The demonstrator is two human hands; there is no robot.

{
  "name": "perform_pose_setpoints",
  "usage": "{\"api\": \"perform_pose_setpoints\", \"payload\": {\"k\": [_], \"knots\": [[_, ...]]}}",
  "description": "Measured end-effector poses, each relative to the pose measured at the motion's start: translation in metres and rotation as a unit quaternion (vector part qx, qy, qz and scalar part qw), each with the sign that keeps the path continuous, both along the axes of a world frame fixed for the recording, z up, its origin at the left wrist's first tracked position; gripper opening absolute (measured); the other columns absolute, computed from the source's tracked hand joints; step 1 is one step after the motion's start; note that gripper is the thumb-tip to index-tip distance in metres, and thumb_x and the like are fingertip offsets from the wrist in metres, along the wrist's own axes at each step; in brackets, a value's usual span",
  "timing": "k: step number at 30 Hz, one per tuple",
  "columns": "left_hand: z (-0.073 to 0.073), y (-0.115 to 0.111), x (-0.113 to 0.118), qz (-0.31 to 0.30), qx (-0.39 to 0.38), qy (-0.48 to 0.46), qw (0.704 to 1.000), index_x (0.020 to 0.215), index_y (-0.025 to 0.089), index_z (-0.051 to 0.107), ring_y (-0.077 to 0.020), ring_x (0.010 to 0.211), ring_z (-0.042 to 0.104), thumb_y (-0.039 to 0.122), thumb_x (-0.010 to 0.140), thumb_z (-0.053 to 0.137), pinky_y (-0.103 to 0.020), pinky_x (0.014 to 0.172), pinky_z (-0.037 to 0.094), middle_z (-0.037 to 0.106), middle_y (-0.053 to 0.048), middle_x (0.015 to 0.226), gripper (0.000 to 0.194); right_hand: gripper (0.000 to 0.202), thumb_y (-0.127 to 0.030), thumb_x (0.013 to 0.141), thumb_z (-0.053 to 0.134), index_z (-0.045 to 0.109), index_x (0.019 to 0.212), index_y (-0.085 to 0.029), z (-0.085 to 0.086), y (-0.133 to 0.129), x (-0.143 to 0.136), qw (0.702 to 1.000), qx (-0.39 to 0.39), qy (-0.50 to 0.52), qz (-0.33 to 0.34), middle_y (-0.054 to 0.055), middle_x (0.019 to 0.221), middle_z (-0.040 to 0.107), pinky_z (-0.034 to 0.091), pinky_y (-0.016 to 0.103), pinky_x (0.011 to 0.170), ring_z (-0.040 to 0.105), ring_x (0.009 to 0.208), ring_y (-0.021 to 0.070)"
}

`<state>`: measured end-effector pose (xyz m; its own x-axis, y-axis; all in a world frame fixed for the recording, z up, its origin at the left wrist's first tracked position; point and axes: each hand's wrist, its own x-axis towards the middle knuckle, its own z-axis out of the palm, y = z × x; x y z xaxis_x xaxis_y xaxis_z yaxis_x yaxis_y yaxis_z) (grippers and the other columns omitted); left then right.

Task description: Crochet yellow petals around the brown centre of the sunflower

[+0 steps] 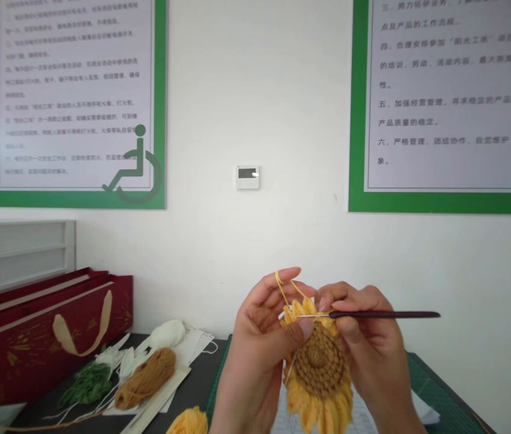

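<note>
My left hand [260,337] pinches the upper left edge of a crocheted sunflower [319,361], which has a brown centre and yellow petals. Yellow yarn [279,281] loops over its raised index finger and runs down to the petals. Between the thumb and fingers of my right hand [368,331] is a crochet hook [386,314] with a dark handle, lying nearly level. Its thin metal tip points left, at the petals by my left thumb. The right fingers also sit against the flower's right edge.
A yellow yarn ball [188,422] lies left of my hands. Farther left are brown yarn [147,377], green yarn [86,384], white yarn [167,333] and a flat pale strip [158,398]. Red gift bags [56,343] stand at the far left. A green cutting mat [440,392] and papers lie underneath.
</note>
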<state>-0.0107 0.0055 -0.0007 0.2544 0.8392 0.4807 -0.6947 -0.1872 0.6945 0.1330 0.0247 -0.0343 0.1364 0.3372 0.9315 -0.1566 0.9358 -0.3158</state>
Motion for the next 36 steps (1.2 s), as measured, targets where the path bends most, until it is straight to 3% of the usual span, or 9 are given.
{"api": "perform_pose_setpoints", "payload": {"k": [5,8,11,14,18,22,24,30,36], "knots": [[-0.002,-0.003,0.007,0.01,0.035,-0.018,0.999,0.107,0.026,0.08,-0.0159,0.084,0.069,0.01,0.073,0.088,-0.03,0.084,0.053,0.08,-0.002,0.09,0.038,0.009,-0.031,0.094,0.071,0.066,0.092,-0.024,0.0,0.001,0.001,0.999,-0.014,0.031,-0.003,0.003,0.089,0.069,0.059,0.032,0.068,0.07,0.08,0.0172],[-0.005,0.001,0.01,0.003,0.052,-0.039,0.998,0.079,0.022,0.082,-0.0187,0.09,0.067,0.01,0.071,0.089,-0.026,0.082,0.049,0.073,-0.002,0.064,0.016,0.009,-0.03,0.093,0.072,0.065,0.091,-0.024,-0.002,0.0,-0.004,0.996,-0.012,0.071,-0.049,0.004,0.089,0.07,0.061,0.033,0.07,0.071,0.082,0.0181],[-0.009,0.008,0.012,-0.056,0.008,-0.066,0.996,0.064,0.021,0.075,-0.0179,0.087,0.064,0.007,0.063,0.09,-0.025,0.081,0.048,0.059,0.001,0.053,0.021,0.006,-0.027,0.094,0.07,0.065,0.093,-0.025,-0.003,-0.001,-0.011,0.992,0.005,0.105,-0.069,0.003,0.088,0.069,0.061,0.033,0.07,0.072,0.083,0.0187],[-0.009,0.012,0.01,-0.104,-0.043,-0.077,0.991,0.088,0.021,0.079,-0.0114,0.074,0.062,0.006,0.062,0.089,-0.028,0.083,0.05,0.058,0.005,0.071,0.032,0.005,-0.028,0.095,0.069,0.064,0.095,-0.026,-0.004,-0.001,-0.016,0.993,0.002,0.121,-0.01,0.002,0.09,0.067,0.06,0.033,0.068,0.071,0.082,0.0181],[-0.005,0.008,0.006,-0.138,-0.05,-0.062,0.987,0.117,0.017,0.075,-0.0148,0.089,0.065,0.005,0.063,0.089,-0.03,0.089,0.051,0.062,0.0,0.095,0.057,0.006,-0.029,0.094,0.07,0.065,0.094,-0.026,-0.006,0.001,-0.017,0.992,-0.009,0.107,0.058,0.001,0.088,0.064,0.059,0.033,0.069,0.066,0.081,0.0166],[-0.004,0.003,0.005,-0.022,0.066,0.027,0.997,0.137,0.022,0.063,-0.0151,0.087,0.064,0.01,0.077,0.086,-0.027,0.079,0.05,0.069,-0.004,0.102,0.065,0.004,-0.027,0.094,0.07,0.067,0.093,-0.026,-0.005,0.002,-0.012,0.995,0.001,0.084,0.045,0.001,0.085,0.062,0.056,0.031,0.068,0.063,0.081,0.0165],[-0.005,0.003,0.005,0.016,0.1,0.051,0.994,0.14,0.025,0.059,-0.015,0.086,0.064,0.012,0.081,0.084,-0.026,0.077,0.05,0.07,-0.004,0.102,0.065,0.003,-0.027,0.094,0.07,0.067,0.094,-0.026,-0.004,0.002,-0.01,0.996,0.007,0.076,0.05,0.0,0.085,0.062,0.055,0.031,0.067,0.062,0.08,0.0164],[-0.002,0.001,0.004,0.012,0.104,0.09,0.99,0.136,0.025,0.061,-0.0105,0.073,0.058,0.019,0.079,0.087,-0.023,0.066,0.045,0.068,-0.001,0.092,0.063,0.004,-0.029,0.094,0.071,0.068,0.093,-0.027,-0.005,0.001,-0.007,0.997,0.007,0.07,0.022,0.0,0.085,0.059,0.05,0.03,0.067,0.058,0.078,0.0154],[-0.001,0.0,0.002,-0.015,0.11,0.093,0.989,0.139,0.026,0.06,-0.0088,0.07,0.055,0.02,0.08,0.087,-0.022,0.064,0.042,0.067,0.0,0.09,0.065,0.015,-0.038,0.09,0.076,0.067,0.089,-0.026,-0.002,-0.001,-0.007,0.991,-0.043,0.085,0.097,-0.001,0.083,0.058,0.049,0.028,0.065,0.057,0.075,0.0137]]}}
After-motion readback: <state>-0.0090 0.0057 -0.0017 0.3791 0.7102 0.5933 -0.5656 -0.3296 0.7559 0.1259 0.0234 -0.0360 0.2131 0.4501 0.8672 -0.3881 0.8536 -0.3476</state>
